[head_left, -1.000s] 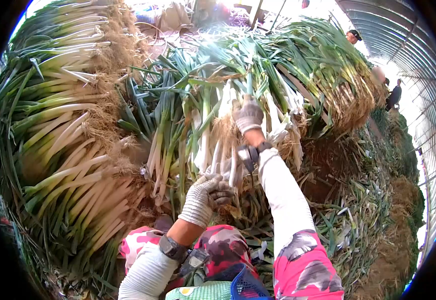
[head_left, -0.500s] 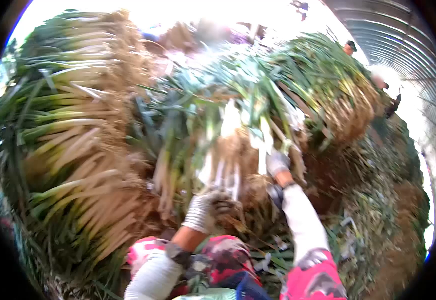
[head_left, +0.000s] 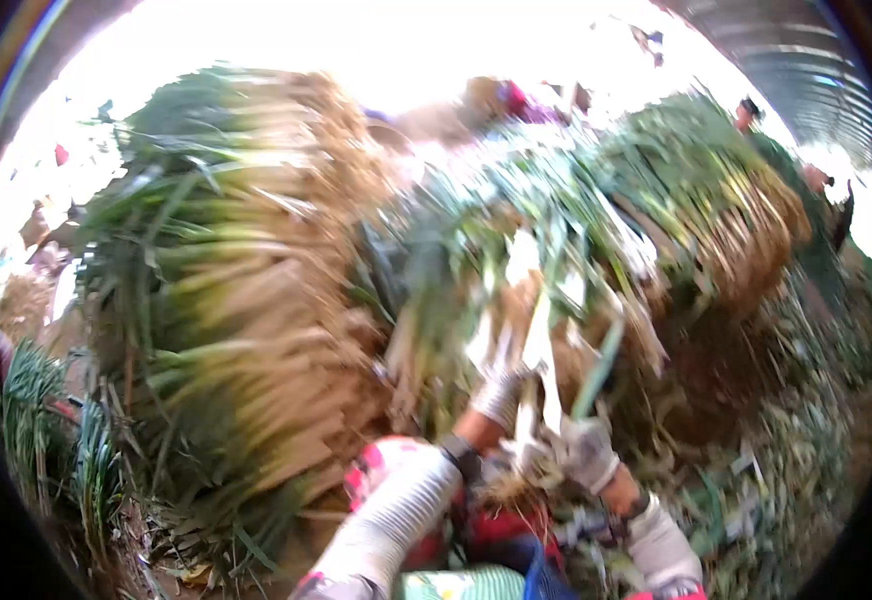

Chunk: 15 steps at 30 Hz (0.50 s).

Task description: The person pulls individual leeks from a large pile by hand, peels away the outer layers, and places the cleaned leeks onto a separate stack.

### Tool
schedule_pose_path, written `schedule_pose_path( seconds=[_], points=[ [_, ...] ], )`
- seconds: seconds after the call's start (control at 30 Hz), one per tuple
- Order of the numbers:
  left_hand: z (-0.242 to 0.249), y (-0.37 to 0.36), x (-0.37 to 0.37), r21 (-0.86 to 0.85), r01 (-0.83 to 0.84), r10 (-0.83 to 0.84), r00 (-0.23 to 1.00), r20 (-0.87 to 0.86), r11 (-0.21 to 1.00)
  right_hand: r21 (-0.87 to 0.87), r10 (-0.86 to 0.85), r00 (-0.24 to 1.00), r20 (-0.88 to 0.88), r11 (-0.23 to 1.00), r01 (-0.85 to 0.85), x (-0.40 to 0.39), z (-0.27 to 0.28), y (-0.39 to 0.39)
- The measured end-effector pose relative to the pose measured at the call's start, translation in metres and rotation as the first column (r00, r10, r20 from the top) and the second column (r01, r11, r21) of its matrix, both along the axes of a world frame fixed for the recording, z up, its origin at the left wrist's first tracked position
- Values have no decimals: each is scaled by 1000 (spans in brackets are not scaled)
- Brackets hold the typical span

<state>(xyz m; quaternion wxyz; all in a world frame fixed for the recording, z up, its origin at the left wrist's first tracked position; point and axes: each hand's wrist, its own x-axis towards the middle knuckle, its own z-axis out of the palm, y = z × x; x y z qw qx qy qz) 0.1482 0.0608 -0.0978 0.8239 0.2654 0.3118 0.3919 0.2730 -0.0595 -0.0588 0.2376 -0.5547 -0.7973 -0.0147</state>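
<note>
My left hand [head_left: 501, 395], in a pale glove, is closed around white leek stalks [head_left: 542, 345] in front of my body. Their roots [head_left: 516, 485] hang down between my two hands. Just right of the roots, my gloved right hand [head_left: 586, 452] is closed, with a green leaf [head_left: 601, 370] rising from its fingers. Behind both hands lies a pile of leeks [head_left: 526, 190], green tops away from me and white stalks toward me. Motion blurs the fingertips.
A tall stack of leeks [head_left: 256, 250] stands at the left, roots facing right. More leeks [head_left: 746, 210] are heaped at the right above loose leaf litter [head_left: 776, 450]. Leek bundles [head_left: 36, 420] stand at the far left. A person [head_left: 746, 113] is at the back right.
The view has swung left. My right hand has come down from the pile toward my body, and leek stalks with roots now lie between my hands. My left hand has closed on the stalks.
</note>
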Motion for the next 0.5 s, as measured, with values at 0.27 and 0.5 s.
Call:
schedule_pose_path(
  seconds=[0.27, 0.5],
  points=[
    [12, 14, -28, 49, 170, -177, 934, 311, 984, -486, -678, 480, 557, 203, 850, 218, -115, -184],
    [17, 11, -4, 102, 41, -79, 909, 409, 994, -455, -270, 825, -497, 890, 18, 35, -8, -51]
  ],
)
